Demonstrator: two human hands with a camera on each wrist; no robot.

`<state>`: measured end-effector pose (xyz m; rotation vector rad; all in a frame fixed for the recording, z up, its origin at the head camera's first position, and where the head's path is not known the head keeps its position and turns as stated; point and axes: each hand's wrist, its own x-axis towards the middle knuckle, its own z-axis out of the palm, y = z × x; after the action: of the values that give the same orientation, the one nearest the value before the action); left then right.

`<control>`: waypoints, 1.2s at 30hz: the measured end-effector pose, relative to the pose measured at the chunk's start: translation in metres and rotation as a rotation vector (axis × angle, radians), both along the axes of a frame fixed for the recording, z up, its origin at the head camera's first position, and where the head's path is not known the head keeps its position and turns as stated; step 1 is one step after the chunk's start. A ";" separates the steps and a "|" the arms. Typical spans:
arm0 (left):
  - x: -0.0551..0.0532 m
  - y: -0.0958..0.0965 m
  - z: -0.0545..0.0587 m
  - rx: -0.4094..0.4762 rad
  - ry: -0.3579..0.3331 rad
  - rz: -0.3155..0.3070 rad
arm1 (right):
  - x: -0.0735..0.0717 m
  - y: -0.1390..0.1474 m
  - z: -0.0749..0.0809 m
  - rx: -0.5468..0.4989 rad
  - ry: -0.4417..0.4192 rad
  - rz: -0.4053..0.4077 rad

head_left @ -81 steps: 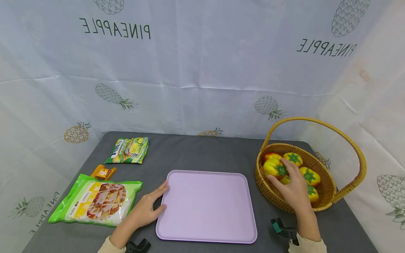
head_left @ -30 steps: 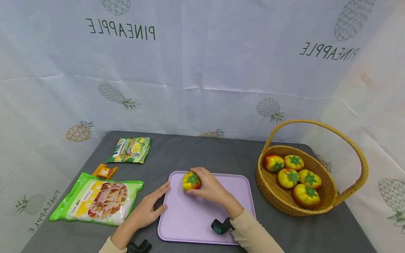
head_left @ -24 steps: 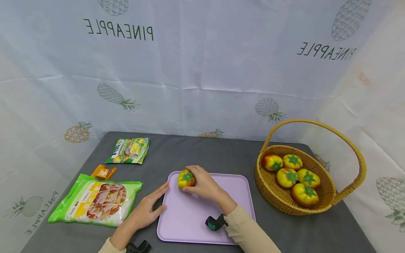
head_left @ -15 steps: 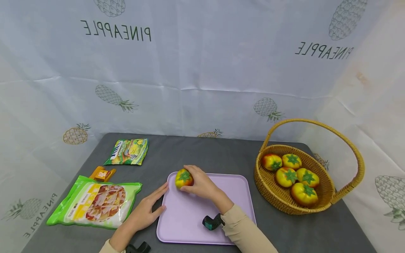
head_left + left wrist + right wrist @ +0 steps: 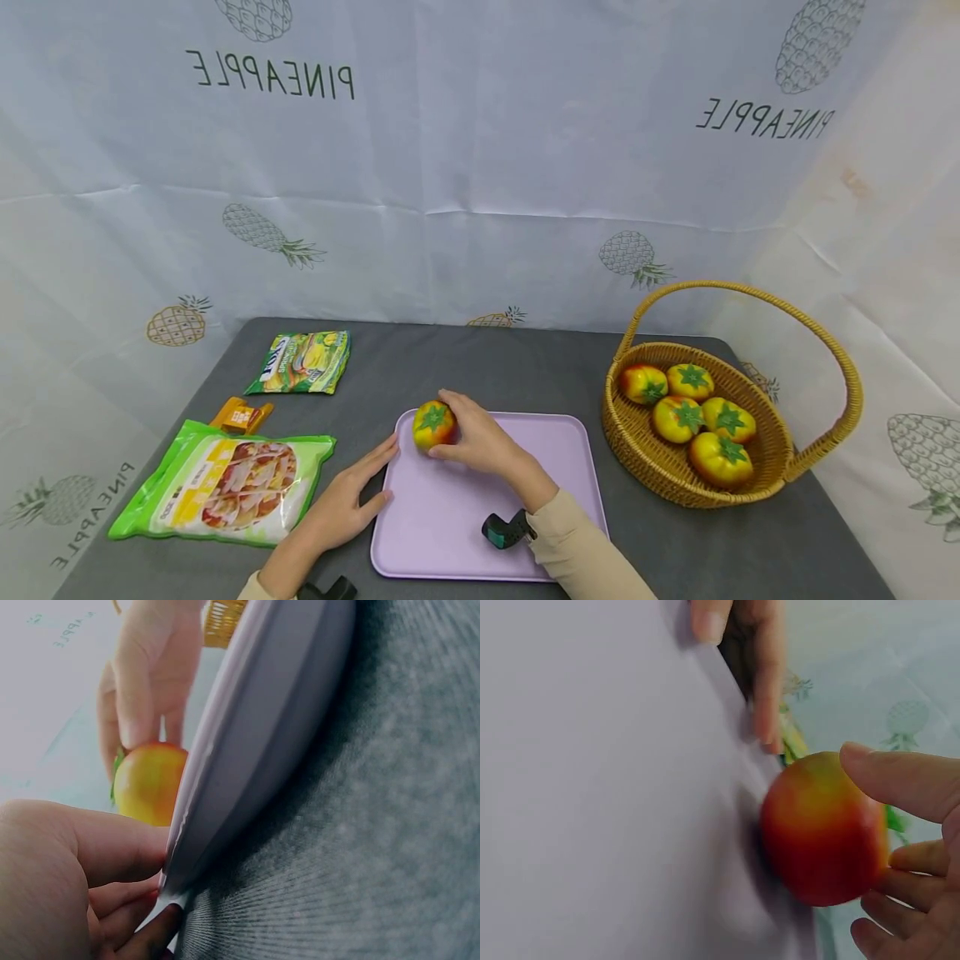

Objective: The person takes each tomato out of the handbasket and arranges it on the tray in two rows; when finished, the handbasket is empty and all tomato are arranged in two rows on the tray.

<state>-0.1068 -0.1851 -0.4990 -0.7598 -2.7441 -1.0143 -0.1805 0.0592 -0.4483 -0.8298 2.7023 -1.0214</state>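
A toy persimmon (image 5: 431,427), yellow and red with a green leafy cap, rests at the far left corner of the lilac tray (image 5: 480,517). Beside it my right hand (image 5: 480,437) stands loosely spread. In the right wrist view the thumb lies at the persimmon (image 5: 817,832), and the other fingertips show by its edge, not wrapped round it. My left hand (image 5: 341,504) lies at the tray's left side, fingers extended, fingertips and thumb touching the rim. The left wrist view shows the persimmon (image 5: 146,787) just past this rim.
A wicker basket (image 5: 637,471) with a tall handle holds several persimmons (image 5: 720,461) at the right. To the left lie a green-and-white food bag (image 5: 225,483), a small orange packet (image 5: 240,417) and a green seasoning packet (image 5: 303,362). A printed cloth hangs behind the table.
My right hand has carried one persimmon from the basket to the tray's far left corner. Since half a second ago its fingers have eased slightly off the persimmon. The left hand stays put.
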 end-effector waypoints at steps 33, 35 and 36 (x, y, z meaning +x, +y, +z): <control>-0.002 -0.002 -0.005 -0.001 0.013 -0.003 | 0.035 0.207 0.051 -0.120 0.200 -0.532; -0.002 -0.002 -0.005 -0.001 0.014 -0.003 | 0.035 0.217 0.051 -0.113 0.185 -0.569; -0.002 -0.002 -0.005 -0.001 0.016 -0.002 | 0.035 0.222 0.050 -0.104 0.177 -0.588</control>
<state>-0.1091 -0.1868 -0.5044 -0.7681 -2.7313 -1.0022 -0.1451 0.2814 -0.3984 -0.1223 3.1540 -1.2455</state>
